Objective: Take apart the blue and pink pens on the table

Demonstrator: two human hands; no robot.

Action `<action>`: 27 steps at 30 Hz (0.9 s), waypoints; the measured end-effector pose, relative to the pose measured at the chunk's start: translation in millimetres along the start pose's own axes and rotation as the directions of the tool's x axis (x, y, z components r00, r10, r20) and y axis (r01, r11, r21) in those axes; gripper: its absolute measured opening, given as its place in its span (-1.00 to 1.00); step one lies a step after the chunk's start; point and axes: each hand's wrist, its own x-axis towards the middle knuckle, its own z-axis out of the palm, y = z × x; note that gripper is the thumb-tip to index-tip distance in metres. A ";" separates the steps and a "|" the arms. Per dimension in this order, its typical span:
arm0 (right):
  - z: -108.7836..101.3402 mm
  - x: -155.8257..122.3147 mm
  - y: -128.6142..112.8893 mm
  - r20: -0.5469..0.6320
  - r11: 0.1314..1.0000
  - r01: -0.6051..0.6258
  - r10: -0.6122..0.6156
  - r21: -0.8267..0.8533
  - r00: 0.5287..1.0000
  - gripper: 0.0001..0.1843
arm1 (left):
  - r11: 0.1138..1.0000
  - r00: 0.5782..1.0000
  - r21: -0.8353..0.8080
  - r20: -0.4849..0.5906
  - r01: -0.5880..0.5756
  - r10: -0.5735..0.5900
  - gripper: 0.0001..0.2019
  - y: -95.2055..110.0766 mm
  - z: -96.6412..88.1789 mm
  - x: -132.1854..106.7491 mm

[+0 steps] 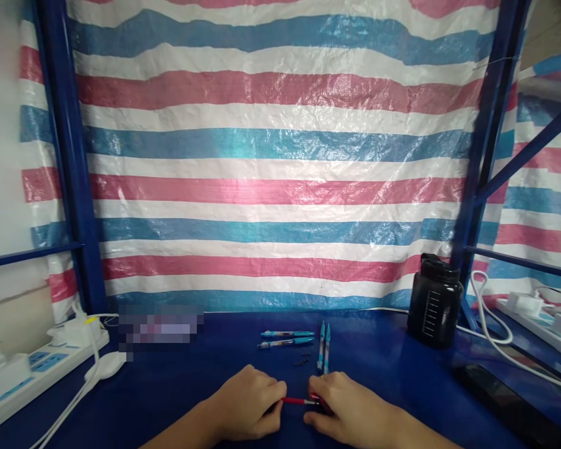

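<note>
My left hand (252,402) is closed in a pinch on a thin red pen refill (293,400). The refill's pale, narrow tip points toward my right hand (343,405). Those right fingers are closed around a small dark thing with some red on it (325,406), mostly hidden by the hand; whether it touches the refill's tip, I cannot tell. Just beyond the right hand, two blue pens (324,346) lie side by side, pointing away from me. Two more blue pens (287,338) lie crosswise to their left. A few small dark pieces (302,360) rest between the pens and my hands.
A black bottle (434,305) stands at the back right of the blue table (177,374), with a dark phone-like slab (509,399) nearer me. White power strips (42,368) and cables line the left side, and others the right. A striped plastic sheet (280,187) hangs behind.
</note>
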 end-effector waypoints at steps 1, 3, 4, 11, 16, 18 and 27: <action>0.5 0.8 0.5 -0.005 1.000 -0.001 0.001 -0.018 1.000 -0.80 | 1.000 1.000 0.006 0.002 0.011 -0.011 -0.90 0.2 -0.1 0.2; 1.5 2.3 2.1 -0.014 0.998 -0.012 0.011 -0.056 1.000 -0.79 | 0.999 0.999 0.010 0.009 0.038 -0.038 -0.90 0.5 -0.2 0.4; 2.1 3.0 3.2 -0.016 0.997 -0.017 0.016 -0.071 1.000 -0.78 | 0.999 0.999 0.009 0.012 0.053 -0.053 -0.90 0.5 -0.1 0.5; 8.9 4.2 8.5 -0.051 0.992 -0.039 0.033 -0.123 0.998 -0.74 | 0.992 0.992 0.001 0.020 0.124 -0.124 -0.91 0.3 1.0 1.5; 8.2 3.2 8.5 -0.047 0.994 -0.014 0.009 -0.111 0.999 -0.77 | 0.992 0.991 -0.013 0.043 0.126 -0.125 -0.89 -0.6 0.2 2.6; 7.1 3.1 8.7 -0.048 0.995 -0.018 0.013 -0.101 0.999 -0.78 | 0.993 0.992 -0.011 0.045 0.120 -0.119 -0.89 -0.9 0.8 2.5; 7.8 2.4 2.6 -0.078 0.998 0.009 -0.013 -0.057 0.997 -0.79 | 0.993 0.993 0.025 0.004 0.114 -0.114 -0.90 1.1 2.1 1.5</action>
